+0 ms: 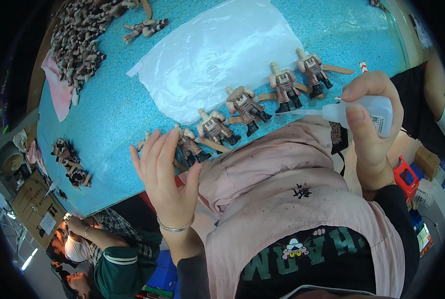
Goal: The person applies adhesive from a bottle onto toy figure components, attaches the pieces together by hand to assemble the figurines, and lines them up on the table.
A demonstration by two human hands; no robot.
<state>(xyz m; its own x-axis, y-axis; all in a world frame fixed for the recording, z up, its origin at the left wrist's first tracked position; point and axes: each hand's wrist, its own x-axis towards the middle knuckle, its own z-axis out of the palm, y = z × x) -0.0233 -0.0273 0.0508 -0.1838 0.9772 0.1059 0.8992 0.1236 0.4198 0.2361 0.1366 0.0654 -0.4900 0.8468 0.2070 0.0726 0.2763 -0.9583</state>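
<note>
My right hand (371, 144) is closed around a translucent squeeze bottle (379, 112) with a long thin nozzle. Its tip points left, close to the boots of a headless figurine (284, 85) in brown and black. My left hand (166, 192) has its fingers stretched out, and their tips reach a figurine (188, 144) near the left end of a slanting row. Fingers partly cover the leftmost figurine (143, 141). Further figurines in the row, such as one with a pale chest (213, 125), lie beside flat wooden sticks (338, 69).
Behind the row a white plastic sheet (202, 55) lies on the blue tabletop (118, 149). A heap of figurines (80, 45) rests far left by a pink cloth (58, 89), with a smaller cluster (70, 162) nearer. A co-worker (120, 264) is lower left; another person's arm (434, 84) shows right.
</note>
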